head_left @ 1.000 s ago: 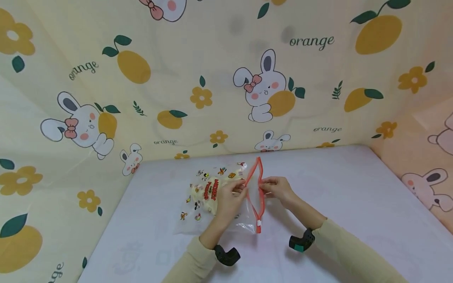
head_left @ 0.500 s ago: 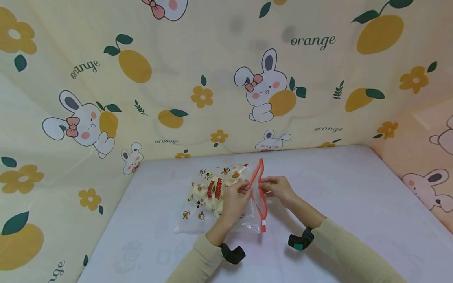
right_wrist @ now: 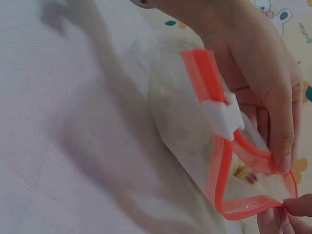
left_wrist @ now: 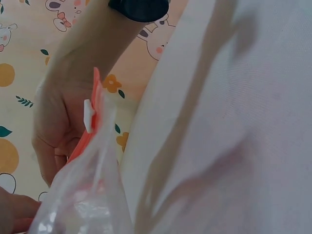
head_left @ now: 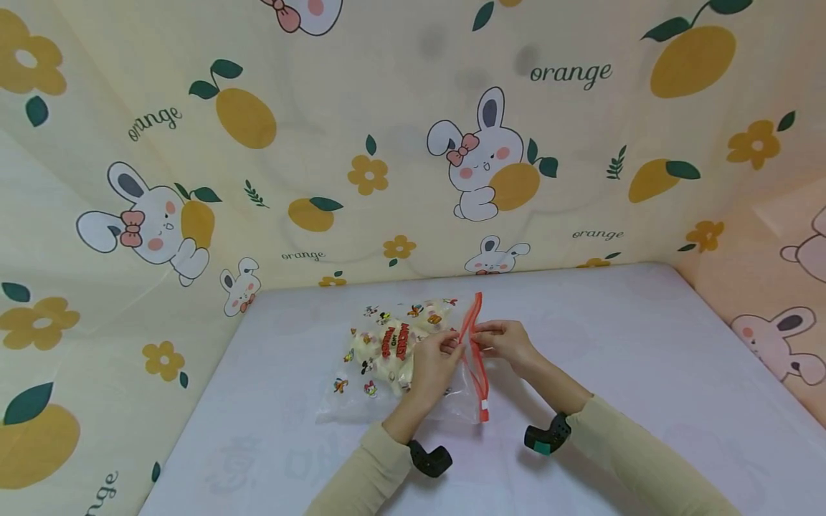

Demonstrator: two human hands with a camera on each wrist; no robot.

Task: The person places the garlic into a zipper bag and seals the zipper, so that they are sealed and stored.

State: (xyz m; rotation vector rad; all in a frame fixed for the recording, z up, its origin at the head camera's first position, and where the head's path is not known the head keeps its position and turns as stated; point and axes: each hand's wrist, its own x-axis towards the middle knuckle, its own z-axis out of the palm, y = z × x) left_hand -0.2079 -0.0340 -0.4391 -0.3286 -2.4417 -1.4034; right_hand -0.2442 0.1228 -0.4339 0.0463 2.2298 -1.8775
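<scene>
A clear plastic zip bag (head_left: 361, 410) with cartoon figures and red lettering lies on the table. Inside it shows a cream-coloured, lumpy, soft-looking thing (head_left: 387, 367), partly hidden by the print and an arm. My left hand (head_left: 434, 365) pinches the near side of the bag's red-orange zip edge (right_wrist: 222, 170). Opposite it, my right hand (head_left: 510, 344) pinches the other side between thumb and fingers. The bag's mouth gapes a little between them. A white slider (right_wrist: 224, 117) sits near the zip's end closest to me, touched by neither hand.
The white-covered table (head_left: 613, 344) spreads around the bag on both sides. Behind it hangs a printed cloth (head_left: 400, 86) with rabbits and oranges. Black wrist devices (head_left: 430, 459) sit on both wrists.
My left hand has moved to the right, drawing the bag and its zip edge along. The bag's mouth is narrower, its two edges closer together. My right hand has hardly moved.
</scene>
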